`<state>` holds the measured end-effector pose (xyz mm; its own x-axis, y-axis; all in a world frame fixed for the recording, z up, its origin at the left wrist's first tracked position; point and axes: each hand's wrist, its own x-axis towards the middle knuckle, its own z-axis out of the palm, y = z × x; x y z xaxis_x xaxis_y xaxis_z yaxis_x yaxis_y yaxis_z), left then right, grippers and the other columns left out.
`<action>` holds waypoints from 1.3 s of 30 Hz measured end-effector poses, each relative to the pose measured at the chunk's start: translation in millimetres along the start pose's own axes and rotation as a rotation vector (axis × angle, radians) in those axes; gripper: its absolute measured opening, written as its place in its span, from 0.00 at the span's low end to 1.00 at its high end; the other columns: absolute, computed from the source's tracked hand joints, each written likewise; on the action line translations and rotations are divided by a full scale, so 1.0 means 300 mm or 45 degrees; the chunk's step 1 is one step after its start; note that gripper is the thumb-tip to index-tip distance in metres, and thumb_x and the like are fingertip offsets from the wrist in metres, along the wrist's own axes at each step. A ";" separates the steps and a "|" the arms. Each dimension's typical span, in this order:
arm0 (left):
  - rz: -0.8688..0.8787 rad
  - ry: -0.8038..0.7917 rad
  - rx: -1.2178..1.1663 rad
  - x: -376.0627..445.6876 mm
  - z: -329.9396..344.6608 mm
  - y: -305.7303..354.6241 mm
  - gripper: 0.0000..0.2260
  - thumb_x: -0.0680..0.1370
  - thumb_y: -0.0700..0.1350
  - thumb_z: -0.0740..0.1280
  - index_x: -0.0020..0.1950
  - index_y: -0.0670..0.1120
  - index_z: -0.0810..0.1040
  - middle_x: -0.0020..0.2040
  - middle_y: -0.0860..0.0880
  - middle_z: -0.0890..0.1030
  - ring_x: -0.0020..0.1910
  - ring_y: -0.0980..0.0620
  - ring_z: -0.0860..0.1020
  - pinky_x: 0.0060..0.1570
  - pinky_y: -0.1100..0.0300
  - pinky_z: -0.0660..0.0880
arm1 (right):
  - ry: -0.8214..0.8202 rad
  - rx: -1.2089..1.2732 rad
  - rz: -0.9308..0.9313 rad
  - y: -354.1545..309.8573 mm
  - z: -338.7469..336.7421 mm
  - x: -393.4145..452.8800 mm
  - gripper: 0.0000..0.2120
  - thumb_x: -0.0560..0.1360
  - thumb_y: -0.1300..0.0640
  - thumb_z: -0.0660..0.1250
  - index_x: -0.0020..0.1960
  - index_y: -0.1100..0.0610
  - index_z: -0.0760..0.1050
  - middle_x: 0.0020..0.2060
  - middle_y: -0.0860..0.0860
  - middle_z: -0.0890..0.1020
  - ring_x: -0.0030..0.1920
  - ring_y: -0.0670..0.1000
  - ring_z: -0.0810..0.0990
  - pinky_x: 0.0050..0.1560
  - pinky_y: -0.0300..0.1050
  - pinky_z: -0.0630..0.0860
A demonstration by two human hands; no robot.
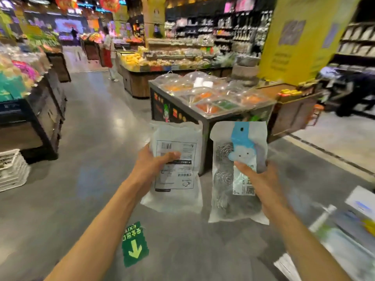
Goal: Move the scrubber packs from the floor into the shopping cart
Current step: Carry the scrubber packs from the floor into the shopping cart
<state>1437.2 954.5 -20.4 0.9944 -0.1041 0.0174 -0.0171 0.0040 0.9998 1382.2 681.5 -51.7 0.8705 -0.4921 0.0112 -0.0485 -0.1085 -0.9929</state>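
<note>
I hold two scrubber packs up in front of me, side by side and upside down. My left hand (154, 165) grips a white pack (178, 191) whose printed back with a barcode faces me, thumb across the label. My right hand (257, 177) grips a clear pack (227, 187) of steel-wool scrubbers with a blue cartoon label, thumb pressed on its front. At the lower right, blurred white and green goods lie in what may be the shopping cart (345, 236); its frame is too blurred to make out.
A black display table (203, 120) with clear domed food bins stands straight ahead. Produce stands line the left side (40, 110), with a white crate (12, 169) on the floor. A green exit arrow sticker (135, 243) marks the grey floor. A person (109, 53) stands far down the aisle.
</note>
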 end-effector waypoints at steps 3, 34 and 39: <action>-0.001 -0.212 -0.049 -0.014 0.259 0.006 0.13 0.74 0.39 0.76 0.58 0.45 0.82 0.48 0.47 0.88 0.46 0.46 0.88 0.42 0.51 0.85 | 0.223 0.016 -0.015 0.004 -0.271 -0.094 0.24 0.71 0.50 0.79 0.58 0.53 0.69 0.49 0.47 0.81 0.45 0.44 0.82 0.37 0.39 0.77; -0.210 -2.810 -0.192 -2.327 2.632 0.025 0.12 0.74 0.33 0.74 0.56 0.43 0.83 0.50 0.44 0.88 0.47 0.47 0.87 0.39 0.55 0.84 | 2.810 -0.174 0.312 0.231 -2.161 -2.233 0.26 0.70 0.54 0.81 0.61 0.56 0.71 0.52 0.51 0.83 0.51 0.51 0.84 0.51 0.53 0.81; -0.146 -3.180 -0.128 -2.716 2.716 0.011 0.14 0.73 0.36 0.76 0.57 0.46 0.83 0.49 0.50 0.88 0.48 0.49 0.87 0.44 0.54 0.84 | 3.182 -0.181 0.498 0.266 -2.139 -2.478 0.31 0.66 0.47 0.82 0.63 0.53 0.72 0.54 0.51 0.83 0.53 0.54 0.84 0.56 0.62 0.81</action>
<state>542.0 229.0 -29.6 -0.8584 -0.5120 0.0321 0.0757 -0.0645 0.9950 417.0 484.2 -63.4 -0.9926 -0.0977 0.0718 -0.0904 0.2018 -0.9752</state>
